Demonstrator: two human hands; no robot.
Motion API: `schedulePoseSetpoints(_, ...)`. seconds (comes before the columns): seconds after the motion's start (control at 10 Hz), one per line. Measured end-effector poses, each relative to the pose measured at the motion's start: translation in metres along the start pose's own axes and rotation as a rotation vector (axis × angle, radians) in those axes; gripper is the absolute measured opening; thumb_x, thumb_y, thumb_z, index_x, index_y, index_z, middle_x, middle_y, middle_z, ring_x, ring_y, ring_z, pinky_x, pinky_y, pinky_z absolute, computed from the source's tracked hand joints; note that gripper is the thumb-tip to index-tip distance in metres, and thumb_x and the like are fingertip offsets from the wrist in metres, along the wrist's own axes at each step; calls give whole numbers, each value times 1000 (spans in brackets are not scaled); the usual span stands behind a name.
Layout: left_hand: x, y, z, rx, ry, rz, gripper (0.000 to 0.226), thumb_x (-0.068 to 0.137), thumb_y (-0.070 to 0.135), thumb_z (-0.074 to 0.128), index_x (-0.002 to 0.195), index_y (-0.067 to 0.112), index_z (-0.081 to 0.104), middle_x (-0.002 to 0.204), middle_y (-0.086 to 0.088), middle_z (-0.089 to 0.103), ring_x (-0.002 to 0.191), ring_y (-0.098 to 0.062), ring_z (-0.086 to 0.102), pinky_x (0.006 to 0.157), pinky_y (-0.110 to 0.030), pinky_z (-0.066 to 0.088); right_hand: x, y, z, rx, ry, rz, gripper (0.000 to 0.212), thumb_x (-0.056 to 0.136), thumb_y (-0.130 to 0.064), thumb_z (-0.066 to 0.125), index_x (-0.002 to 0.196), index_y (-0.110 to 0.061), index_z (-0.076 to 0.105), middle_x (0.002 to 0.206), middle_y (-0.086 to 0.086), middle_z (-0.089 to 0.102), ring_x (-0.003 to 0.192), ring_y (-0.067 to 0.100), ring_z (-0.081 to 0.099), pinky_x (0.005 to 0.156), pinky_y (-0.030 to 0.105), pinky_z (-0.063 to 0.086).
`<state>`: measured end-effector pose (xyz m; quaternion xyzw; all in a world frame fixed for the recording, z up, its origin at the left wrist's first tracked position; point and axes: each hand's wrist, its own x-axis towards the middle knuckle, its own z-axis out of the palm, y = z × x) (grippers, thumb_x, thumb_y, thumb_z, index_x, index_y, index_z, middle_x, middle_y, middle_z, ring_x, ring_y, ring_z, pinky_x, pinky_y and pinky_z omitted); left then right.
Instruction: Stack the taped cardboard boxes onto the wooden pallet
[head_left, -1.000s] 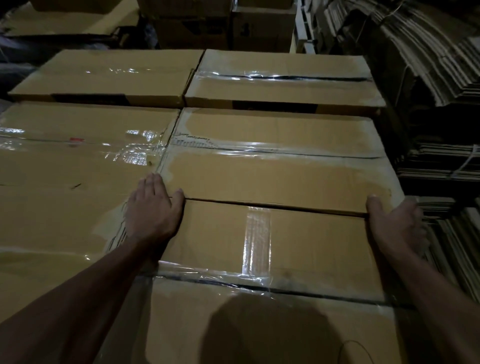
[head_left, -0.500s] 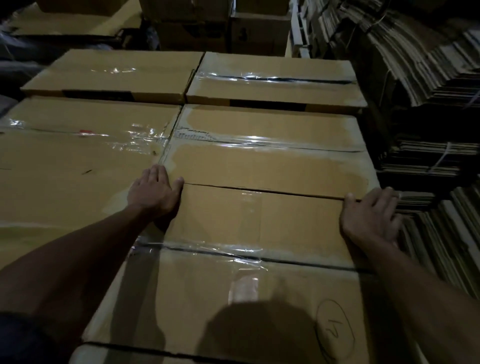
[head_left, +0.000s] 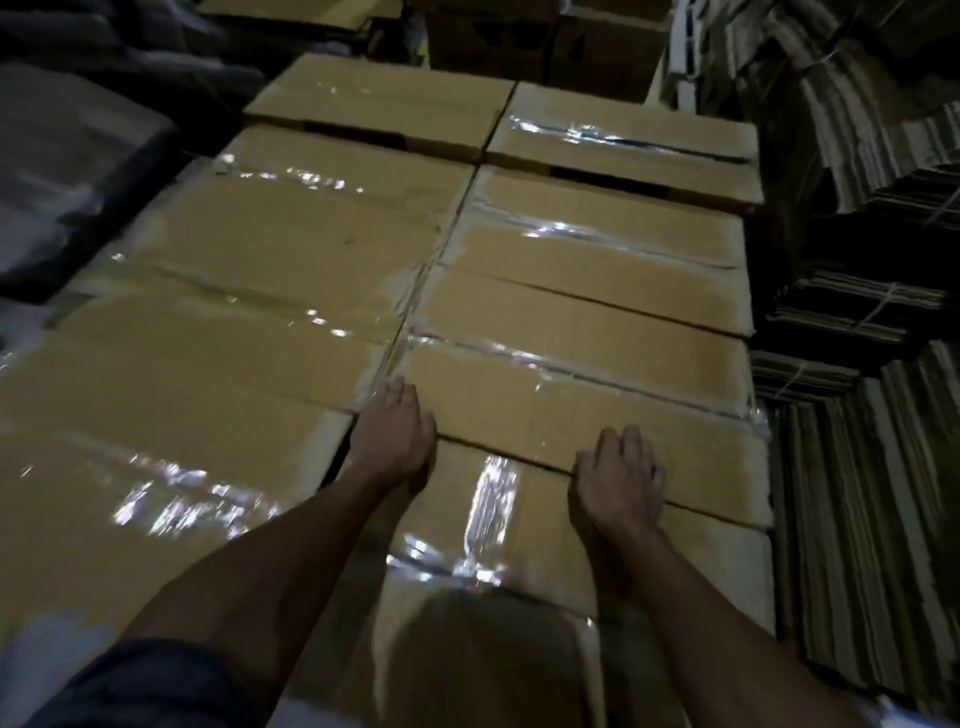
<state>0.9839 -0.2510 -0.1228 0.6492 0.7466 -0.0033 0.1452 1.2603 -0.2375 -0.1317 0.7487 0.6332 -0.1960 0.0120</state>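
Head view: we see our left hand (head_left: 392, 434) lying flat, fingers straight, on the near left corner of a brown taped cardboard box (head_left: 582, 410), and our right hand (head_left: 621, 475) flat on its near edge, neither gripping. More taped brown boxes (head_left: 234, 332) lie beside and beyond it; bundled flat cardboard sheets (head_left: 872, 467) stand to its right. We can read no writing; the frame is blurred.
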Motion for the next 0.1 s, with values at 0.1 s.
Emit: schedulePoseSetpoints(0.1, -80, -30, 16, -15, -19, 5, 51, 89, 36, 30, 106, -1, 60, 125, -25, 57, 121, -40, 50, 103, -44, 43, -84, -23, 22, 35, -41, -55, 47, 100, -39, 35, 141, -18, 43, 156, 11, 31, 143, 30, 27, 116, 46, 23)
